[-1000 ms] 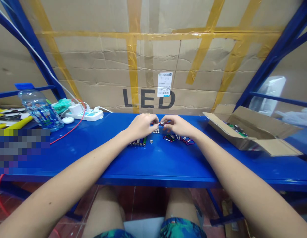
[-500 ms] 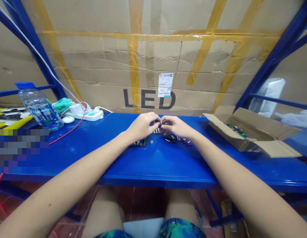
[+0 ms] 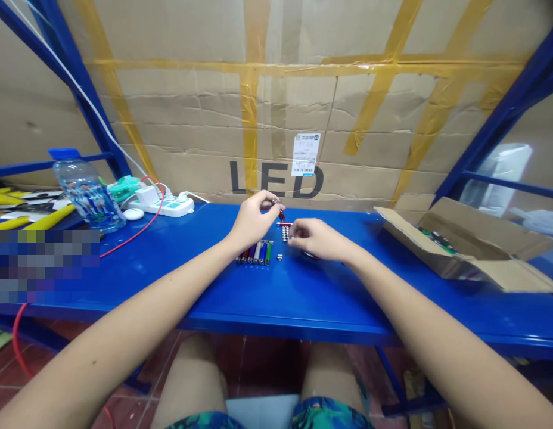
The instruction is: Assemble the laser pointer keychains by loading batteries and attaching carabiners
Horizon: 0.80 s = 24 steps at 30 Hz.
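Observation:
My left hand [image 3: 252, 219] is raised a little above the blue shelf [image 3: 276, 286], its fingers pinched on a small red tube-shaped piece [image 3: 281, 214]. My right hand [image 3: 313, 237] lies lower, fingers curled over a cluster of small silver parts [image 3: 285, 232], and I cannot make out what it holds. Just in front of my left hand a row of several coloured tubes [image 3: 255, 252] lies side by side. A single tiny silver part [image 3: 279, 257] rests beside them. Coloured clips show only partly under my right hand.
An open cardboard box [image 3: 464, 244] with dark parts sits at the right. A water bottle [image 3: 89, 195], a white power strip [image 3: 158, 205] with a red cable, and yellow tools stand at the left. A large taped carton marked LED [image 3: 276, 107] closes off the back.
My hands were joined together over the parts. Now they have parted: the left hand has lifted with the red piece, the right has dropped onto the silver parts.

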Motion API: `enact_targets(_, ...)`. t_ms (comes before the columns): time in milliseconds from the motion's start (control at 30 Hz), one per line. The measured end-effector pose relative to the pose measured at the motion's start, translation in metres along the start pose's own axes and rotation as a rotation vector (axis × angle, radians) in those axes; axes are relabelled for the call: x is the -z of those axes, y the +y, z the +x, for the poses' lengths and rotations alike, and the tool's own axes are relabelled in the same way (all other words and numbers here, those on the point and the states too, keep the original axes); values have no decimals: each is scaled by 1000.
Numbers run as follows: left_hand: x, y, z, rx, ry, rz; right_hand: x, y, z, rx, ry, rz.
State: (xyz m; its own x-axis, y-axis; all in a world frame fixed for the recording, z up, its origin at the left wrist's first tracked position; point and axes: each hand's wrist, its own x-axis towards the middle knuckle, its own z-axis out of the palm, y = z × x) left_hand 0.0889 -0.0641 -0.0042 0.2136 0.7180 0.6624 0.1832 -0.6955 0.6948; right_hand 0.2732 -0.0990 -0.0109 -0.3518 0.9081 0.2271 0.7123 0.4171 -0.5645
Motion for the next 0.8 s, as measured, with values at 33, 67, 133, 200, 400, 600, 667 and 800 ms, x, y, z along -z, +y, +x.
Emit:
enact_targets(33,1,-2,1,18,13,-49,-2,-3,-2,41,-82,-27)
enact_targets(67,1,-5,2,28,17,-87,-5,-7,-4,75,-134,-43)
enact_targets(133,2,-8,4,35,3,-135,-12,-12,-6,121,-203,-67)
enact_targets(200,2,-9,5,53,-38,-172,-16,-14,-6,154,-216,-80)
enact_targets(400,3,-2,2,157,-200,-234,6,-9,-5,144,96,201)
enact_targets(600,-2,2,-4,143,-326,-158,23,-6,-5,149,377,516)
enact_targets(667,-4,3,-5,134,-330,-150,19,-5,-4,165,358,517)
enact_targets(800,-6,4,-8,94,-320,-114,10,-3,-2,150,338,507)
